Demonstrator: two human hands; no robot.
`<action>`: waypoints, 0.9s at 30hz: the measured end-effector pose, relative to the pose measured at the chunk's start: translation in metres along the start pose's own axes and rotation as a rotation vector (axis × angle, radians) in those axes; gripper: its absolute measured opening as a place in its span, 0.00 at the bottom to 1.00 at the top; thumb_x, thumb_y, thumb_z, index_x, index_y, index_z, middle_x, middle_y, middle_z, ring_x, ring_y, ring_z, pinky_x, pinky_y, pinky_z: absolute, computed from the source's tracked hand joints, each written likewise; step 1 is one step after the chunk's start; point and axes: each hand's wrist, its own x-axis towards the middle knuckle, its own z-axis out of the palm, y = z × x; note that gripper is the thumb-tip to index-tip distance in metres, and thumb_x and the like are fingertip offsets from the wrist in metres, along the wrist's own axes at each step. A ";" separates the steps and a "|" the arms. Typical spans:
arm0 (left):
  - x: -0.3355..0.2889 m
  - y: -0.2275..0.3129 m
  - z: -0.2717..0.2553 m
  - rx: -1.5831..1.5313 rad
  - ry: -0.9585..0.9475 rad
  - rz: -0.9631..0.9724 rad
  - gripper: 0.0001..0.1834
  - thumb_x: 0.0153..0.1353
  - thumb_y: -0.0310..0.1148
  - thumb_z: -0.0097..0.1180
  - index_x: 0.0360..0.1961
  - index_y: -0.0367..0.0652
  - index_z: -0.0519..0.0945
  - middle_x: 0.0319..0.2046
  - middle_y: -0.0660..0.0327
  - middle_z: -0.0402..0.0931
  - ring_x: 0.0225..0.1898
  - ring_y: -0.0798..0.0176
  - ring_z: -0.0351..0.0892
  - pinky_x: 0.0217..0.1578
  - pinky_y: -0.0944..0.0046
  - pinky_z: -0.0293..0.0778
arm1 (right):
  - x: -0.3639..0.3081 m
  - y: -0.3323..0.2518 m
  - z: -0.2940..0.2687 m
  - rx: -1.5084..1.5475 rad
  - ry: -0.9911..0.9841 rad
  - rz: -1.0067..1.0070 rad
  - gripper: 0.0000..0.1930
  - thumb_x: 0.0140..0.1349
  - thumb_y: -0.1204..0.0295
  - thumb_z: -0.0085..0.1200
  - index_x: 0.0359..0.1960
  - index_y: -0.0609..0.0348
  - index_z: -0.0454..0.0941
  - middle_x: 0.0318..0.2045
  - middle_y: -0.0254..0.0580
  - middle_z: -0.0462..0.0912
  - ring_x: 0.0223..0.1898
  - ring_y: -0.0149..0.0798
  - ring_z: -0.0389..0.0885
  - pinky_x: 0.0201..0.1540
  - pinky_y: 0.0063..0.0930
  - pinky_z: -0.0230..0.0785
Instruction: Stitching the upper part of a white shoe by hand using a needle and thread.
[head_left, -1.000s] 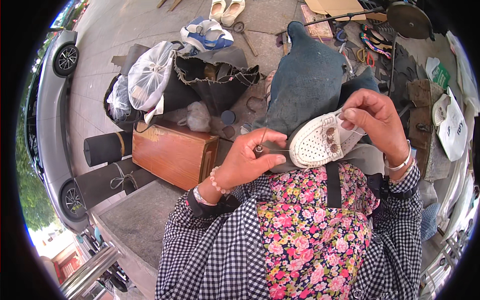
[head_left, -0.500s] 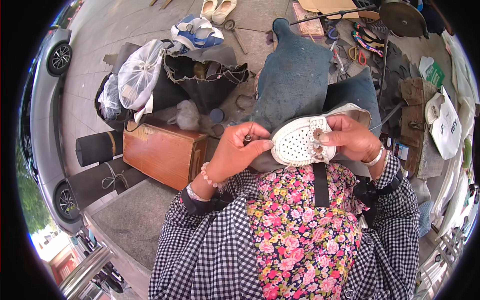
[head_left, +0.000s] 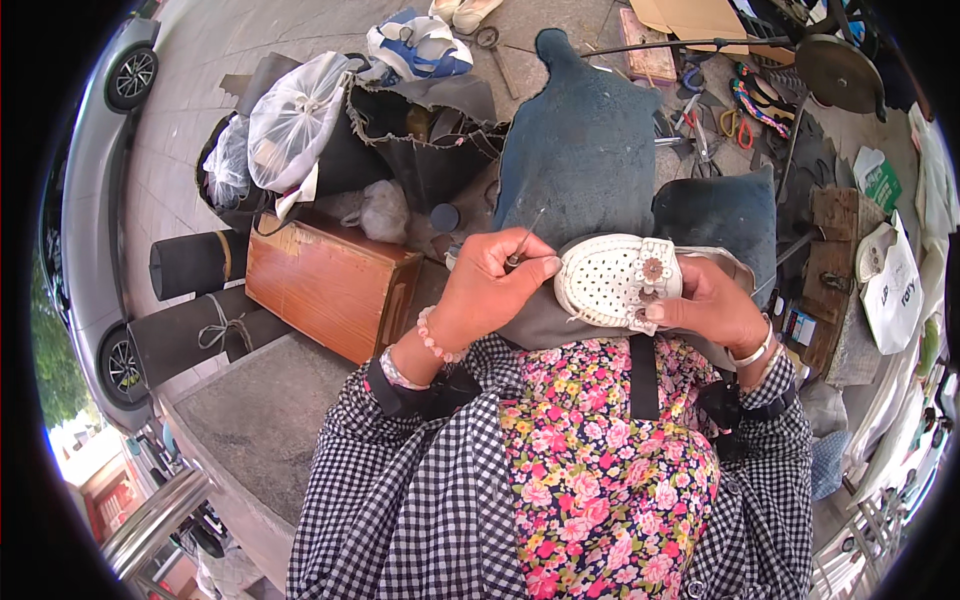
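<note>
A white perforated shoe [head_left: 603,282], with small brown-centred flowers across its upper, lies over my lap with its toe toward the left. My right hand [head_left: 718,308] grips it by the upper, thumb on top near the flowers. Just left of the toe, my left hand [head_left: 492,285] is closed in a pinch. A thin needle [head_left: 538,222] sticks up from its fingers, and a dark ring-like band shows on one finger. The left thumb tip is very close to the shoe's edge; whether they touch, I cannot tell. Thread is not discernible.
Beyond my lap stands a worn blue padded form [head_left: 580,150]. To the left are a brown wooden box [head_left: 325,290], a black bag [head_left: 425,160] and dark rolls [head_left: 190,265]. Scissors [head_left: 702,140] lie on the ground at right, near a wooden crate [head_left: 835,260].
My left hand has turned and lifted slightly, so the needle now shows above its fingers. The shoe has tilted a little in my right hand. The whole view has shifted somewhat.
</note>
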 end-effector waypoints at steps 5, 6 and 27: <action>0.004 -0.003 -0.004 -0.029 -0.039 0.017 0.04 0.57 0.25 0.58 0.30 0.34 0.81 0.27 0.67 0.80 0.31 0.78 0.73 0.34 0.75 0.70 | 0.026 0.038 0.007 0.807 -0.302 -0.092 0.40 0.49 0.70 0.61 0.62 0.71 0.55 0.58 0.53 0.69 0.59 0.45 0.69 0.63 0.37 0.58; 0.005 -0.003 -0.005 -0.046 -0.048 0.009 0.04 0.57 0.24 0.58 0.30 0.34 0.81 0.27 0.66 0.80 0.31 0.78 0.73 0.34 0.75 0.70 | 0.029 0.038 0.004 0.874 -0.315 -0.076 0.43 0.45 0.68 0.62 0.62 0.71 0.55 0.58 0.55 0.69 0.59 0.48 0.69 0.63 0.39 0.57; 0.001 -0.009 0.010 -0.072 -0.032 0.073 0.09 0.51 0.24 0.63 0.32 0.30 0.79 0.24 0.68 0.77 0.27 0.79 0.68 0.27 0.75 0.66 | 0.029 0.008 0.026 0.657 0.111 0.077 0.23 0.51 0.80 0.57 0.51 0.69 0.71 0.43 0.47 0.80 0.43 0.39 0.81 0.49 0.30 0.73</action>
